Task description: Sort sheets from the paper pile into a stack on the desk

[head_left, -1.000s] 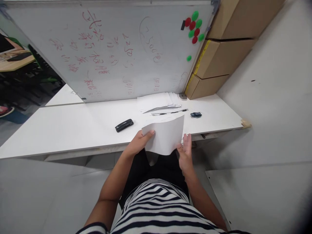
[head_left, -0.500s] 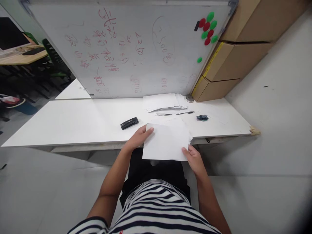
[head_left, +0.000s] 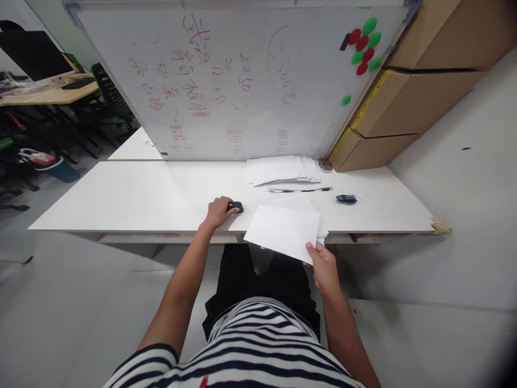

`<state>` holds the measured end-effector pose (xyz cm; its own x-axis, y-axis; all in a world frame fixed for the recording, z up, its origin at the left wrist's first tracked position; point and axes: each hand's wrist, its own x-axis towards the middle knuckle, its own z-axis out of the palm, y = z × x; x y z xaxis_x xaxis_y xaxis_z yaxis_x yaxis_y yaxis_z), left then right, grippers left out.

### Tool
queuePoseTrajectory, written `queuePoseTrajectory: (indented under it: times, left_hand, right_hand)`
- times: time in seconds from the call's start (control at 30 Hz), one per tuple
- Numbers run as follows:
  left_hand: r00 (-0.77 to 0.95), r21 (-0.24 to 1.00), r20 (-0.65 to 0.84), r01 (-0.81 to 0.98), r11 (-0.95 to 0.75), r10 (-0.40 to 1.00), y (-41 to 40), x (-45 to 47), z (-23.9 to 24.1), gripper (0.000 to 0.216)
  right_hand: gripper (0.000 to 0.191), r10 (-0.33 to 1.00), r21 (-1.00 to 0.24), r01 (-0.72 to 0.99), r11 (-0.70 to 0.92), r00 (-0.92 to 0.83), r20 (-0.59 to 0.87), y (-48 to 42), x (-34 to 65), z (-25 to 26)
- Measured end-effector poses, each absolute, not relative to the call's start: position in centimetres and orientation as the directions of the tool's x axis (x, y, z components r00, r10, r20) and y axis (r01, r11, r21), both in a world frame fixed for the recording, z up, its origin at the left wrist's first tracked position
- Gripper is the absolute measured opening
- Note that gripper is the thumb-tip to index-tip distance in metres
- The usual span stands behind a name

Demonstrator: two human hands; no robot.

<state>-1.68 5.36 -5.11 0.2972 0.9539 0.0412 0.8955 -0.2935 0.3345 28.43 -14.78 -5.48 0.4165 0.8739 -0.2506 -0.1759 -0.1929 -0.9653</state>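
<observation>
My left hand (head_left: 218, 212) is closed over a black stapler (head_left: 235, 206) lying on the white table; only the stapler's right end shows past my fingers. In my right hand (head_left: 324, 265) are white paper sheets (head_left: 283, 229), pinched at their lower right corner between thumb and fingers. The sheets reach out over the table's front edge, tilted slightly. Beneath their far side, more loose white paper (head_left: 305, 203) lies on the tabletop. How many sheets I hold cannot be made out.
A stack of white paper (head_left: 274, 170) lies at the whiteboard's (head_left: 226, 81) foot. Before it is a thin black-and-white strip or pen (head_left: 299, 189). A small dark blue object (head_left: 346, 199) lies to the right. Cardboard boxes (head_left: 374, 151) stand at the back right of the table (head_left: 133, 199).
My left hand has let go of the paper and moved left onto the stapler. The right hand keeps the sheets, which now slant. The view has shifted slightly.
</observation>
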Motion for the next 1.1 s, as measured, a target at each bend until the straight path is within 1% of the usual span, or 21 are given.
queuePoseTrajectory:
  times: [0.17,0.27,0.37,0.47,0.6,0.63,0.67,0.7,0.77,0.83,0.9,1.0,1.1]
  left_hand:
    - [0.375,0.517,0.040,0.786,-0.340,0.926,4.2,-2.6,-4.7,0.037]
    - [0.400,0.569,0.017,0.750,-0.338,0.916,3.5,-2.6,-4.3,0.036]
    - [0.408,0.589,-0.010,0.740,-0.325,0.913,2.9,-2.5,-3.7,0.037]
    - [0.399,0.581,-0.046,0.756,-0.300,0.916,2.6,-2.3,-2.9,0.040]
    - [0.449,0.575,-0.213,0.775,-0.260,0.868,3.0,-1.7,-1.1,0.049]
    - [0.435,0.561,-0.244,0.792,-0.240,0.866,3.3,-1.4,-0.7,0.053]
    - [0.401,0.538,-0.245,0.814,-0.220,0.883,3.7,-1.0,-0.4,0.057]
    - [0.351,0.509,-0.207,0.836,-0.206,0.913,4.1,-0.5,-0.3,0.060]
    - [0.252,0.457,-0.065,0.868,-0.196,0.966,5.1,0.9,-0.6,0.061]
    - [0.202,0.416,0.047,0.886,-0.203,0.978,5.9,2.4,-1.7,0.059]
    - [0.172,0.365,0.082,0.911,-0.190,0.982,6.5,3.8,-3.3,0.059]
    - [0.196,0.291,0.141,0.929,-0.230,0.970,6.8,5.0,-5.6,0.061]
    - [0.247,0.291,0.224,0.906,-0.306,0.943,6.7,5.2,-6.5,0.058]
  right_hand:
    - [0.050,0.891,-0.963,-0.172,-0.208,0.374,-0.259,-13.7,26.9,-6.0]
    - [0.048,0.897,-0.963,-0.179,-0.202,0.361,-0.255,-13.3,26.4,-6.3]
    - [0.046,0.904,-0.960,-0.182,-0.214,0.335,-0.265,-13.2,25.8,-6.4]
    - [0.047,0.915,-0.956,-0.181,-0.230,0.295,-0.276,-13.2,25.2,-6.3]
    - [0.045,0.926,-0.956,-0.177,-0.235,0.258,-0.275,-13.4,24.5,-6.6]
    - [0.045,0.927,-0.956,-0.179,-0.233,0.256,-0.274,-13.4,24.4,-6.7]
    - [0.044,0.928,-0.956,-0.182,-0.229,0.255,-0.271,-13.5,24.4,-6.8]
    - [0.044,0.930,-0.957,-0.183,-0.225,0.252,-0.267,-13.5,24.4,-6.9]
    - [0.044,0.933,-0.959,-0.181,-0.220,0.248,-0.261,-13.6,24.4,-7.2]
    - [0.045,0.932,-0.959,-0.175,-0.224,0.249,-0.263,-13.5,24.5,-7.4]
    - [0.047,0.932,-0.960,-0.160,-0.230,0.248,-0.264,-13.5,24.6,-7.4]
    - [0.048,0.937,-0.963,-0.139,-0.230,0.236,-0.257,-13.5,24.6,-7.2]
    - [0.048,0.939,-0.965,-0.133,-0.226,0.235,-0.253,-13.4,24.5,-6.9]
